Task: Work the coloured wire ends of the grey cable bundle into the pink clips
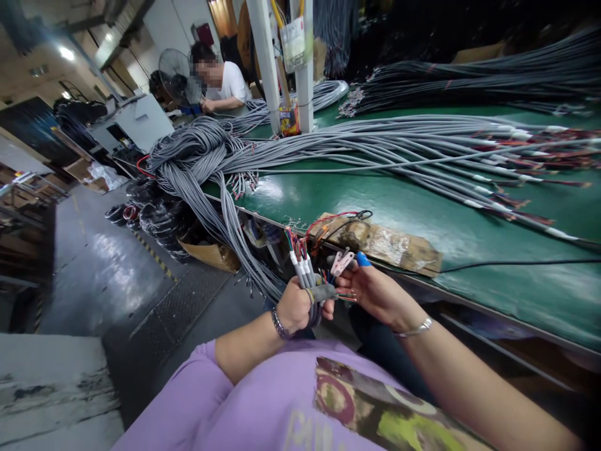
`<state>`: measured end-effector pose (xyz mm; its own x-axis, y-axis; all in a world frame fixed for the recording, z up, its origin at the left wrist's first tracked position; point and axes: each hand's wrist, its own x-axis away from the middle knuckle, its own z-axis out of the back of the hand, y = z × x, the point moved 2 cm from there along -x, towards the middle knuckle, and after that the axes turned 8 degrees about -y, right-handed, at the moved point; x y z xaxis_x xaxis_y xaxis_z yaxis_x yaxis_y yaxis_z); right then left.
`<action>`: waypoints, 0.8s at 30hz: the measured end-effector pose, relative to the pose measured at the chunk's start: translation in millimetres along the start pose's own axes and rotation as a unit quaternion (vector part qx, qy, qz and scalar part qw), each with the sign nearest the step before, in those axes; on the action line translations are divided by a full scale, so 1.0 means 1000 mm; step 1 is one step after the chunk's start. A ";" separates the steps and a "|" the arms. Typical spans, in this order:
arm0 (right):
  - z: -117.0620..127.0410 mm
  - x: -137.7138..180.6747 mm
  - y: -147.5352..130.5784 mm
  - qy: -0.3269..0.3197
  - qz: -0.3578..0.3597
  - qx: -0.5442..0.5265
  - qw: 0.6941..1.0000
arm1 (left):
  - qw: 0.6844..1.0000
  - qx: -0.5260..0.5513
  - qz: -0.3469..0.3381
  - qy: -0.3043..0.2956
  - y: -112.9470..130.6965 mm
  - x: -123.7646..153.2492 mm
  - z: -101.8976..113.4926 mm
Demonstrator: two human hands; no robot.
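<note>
Big green desk [422,207] on my right, covered w/ long gray cables [399,141]. Fat cable heap [197,150] hangs off desk's far corner. Person in white shirt [230,84] far back, by fan [173,72]. Brown taped pad [389,241] on desk edge. My L grip [295,307] shut tight round bunch of cable ends [305,272], below desk edge, in front of my chest; colored wire tips stick up. My R grip [375,291] just beside it, fingers pinch pink clip [342,262] by wire tips. Blue bit [362,259] at fingertip, can't tell what.
</note>
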<state>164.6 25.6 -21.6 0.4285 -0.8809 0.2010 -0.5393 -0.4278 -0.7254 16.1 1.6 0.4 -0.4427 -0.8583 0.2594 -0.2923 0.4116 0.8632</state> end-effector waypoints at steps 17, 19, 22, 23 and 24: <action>-0.003 -0.015 0.008 0.078 0.082 -0.033 0.993 | 0.999 -0.014 0.021 0.019 -0.003 -0.012 -0.001; -0.005 -0.013 0.008 0.081 0.075 -0.047 0.993 | 0.999 -0.016 0.020 0.022 -0.004 -0.011 0.000; -0.010 -0.009 0.006 0.073 0.056 -0.077 0.993 | 0.999 -0.010 0.007 0.031 -0.004 -0.009 0.001; -0.012 -0.008 0.005 0.068 0.048 -0.085 0.993 | 0.999 -0.008 0.003 0.033 -0.004 -0.007 0.002; -0.014 -0.006 0.004 0.061 0.038 -0.090 0.993 | 0.999 -0.006 0.000 0.035 -0.004 -0.006 0.002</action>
<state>149.5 26.4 -16.2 0.2966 -0.9255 0.2355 -0.6926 -0.3782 -0.6142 17.8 5.5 -5.1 -0.3828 -0.8777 0.2881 -0.2816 0.4079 0.8685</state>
